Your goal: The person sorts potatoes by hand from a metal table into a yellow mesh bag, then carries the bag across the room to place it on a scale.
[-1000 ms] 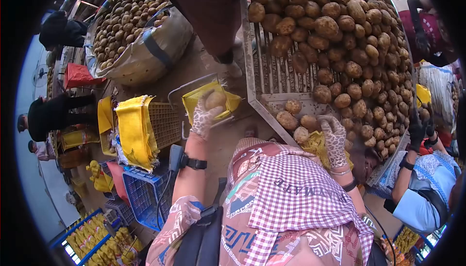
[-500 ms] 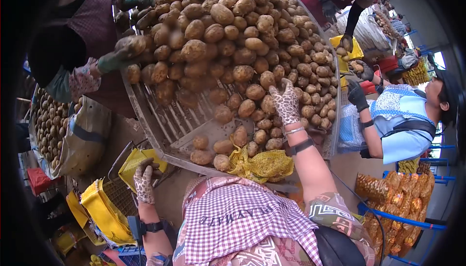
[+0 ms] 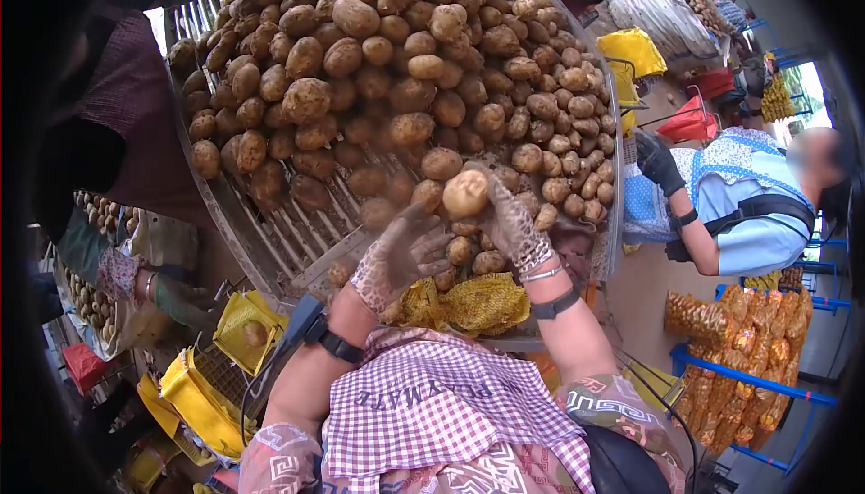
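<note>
My right hand (image 3: pixel 509 224), in a leopard-print glove with a grey palm, grips a pale brown potato (image 3: pixel 466 194) above the slatted sorting table (image 3: pixel 311 219). Just left of it my left hand (image 3: pixel 401 255), gloved alike, has its fingers spread with nothing seen in them. A big heap of potatoes (image 3: pixel 360 61) covers much of the table in front of both hands. Below my hands, at the near edge, lies a yellow mesh bag (image 3: pixel 478 305). A few potatoes near it are partly hidden by my hands.
A co-worker in dark clothing (image 3: pixel 126 142) stands at the left, gloved arms reaching out. Another in light blue (image 3: pixel 757 205) is at the right. Yellow mesh bags hang on a crate (image 3: pixel 203 395) at lower left. Filled orange net bags (image 3: pixel 743 359) sit on a blue rack.
My left hand has moved from beside the yellow bags to over the table. My right hand has lifted a potato from the heap. The left co-worker's lower hand has moved down off the heap.
</note>
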Available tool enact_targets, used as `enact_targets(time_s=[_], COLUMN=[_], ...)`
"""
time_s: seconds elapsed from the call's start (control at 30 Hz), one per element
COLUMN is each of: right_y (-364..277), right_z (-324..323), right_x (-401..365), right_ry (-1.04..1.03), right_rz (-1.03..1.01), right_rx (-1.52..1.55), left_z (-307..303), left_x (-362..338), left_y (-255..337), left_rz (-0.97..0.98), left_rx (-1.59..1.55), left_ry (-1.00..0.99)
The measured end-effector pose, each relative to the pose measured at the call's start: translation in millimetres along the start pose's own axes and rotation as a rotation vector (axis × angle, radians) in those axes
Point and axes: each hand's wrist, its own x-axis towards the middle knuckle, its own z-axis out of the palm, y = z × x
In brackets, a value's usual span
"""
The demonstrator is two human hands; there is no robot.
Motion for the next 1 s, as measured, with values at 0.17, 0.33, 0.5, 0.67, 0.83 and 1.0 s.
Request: enact_targets(time_s=[0.17,0.33,0.5,0.67,0.83,1.0], right_y=[7.5,20.4,15.3,25.9,16.8,-3.2], right_z=[-2.6,-1.6,-14.8,-4.5,49.2,34.3], right_x=[-24.8,12.0,28.5,-6.2,-40.2,-9.1], right_ry=[0.364,0.248,0.187,-0.073,-0.322,0.030], right_rz=[-0.356,-0.473,-0.228,0.220,-0.161,-0.268], right_rx=[-1.117,-1.561,-0.737,0.423,-0.832,-0.955], left_z=[-35.1,-49.1,-38.5,-37.7,-31.0,-72.3], left_x=[8.7,-13.5,-19.7,-7.6,-19.9,-103.0], left_y=[-21.4,-23.2,-12.6,-14.4,-15.9,-6.9], left_rz=[-0.248,-0.217,-0.002,-0.188,-0.299,-0.107], left_rx=[-0.362,-0.227,0.301,-0.153,-0.308,-0.371], left_ry=[0.115,0.221,0.011,-0.097,-0.101,0.024])
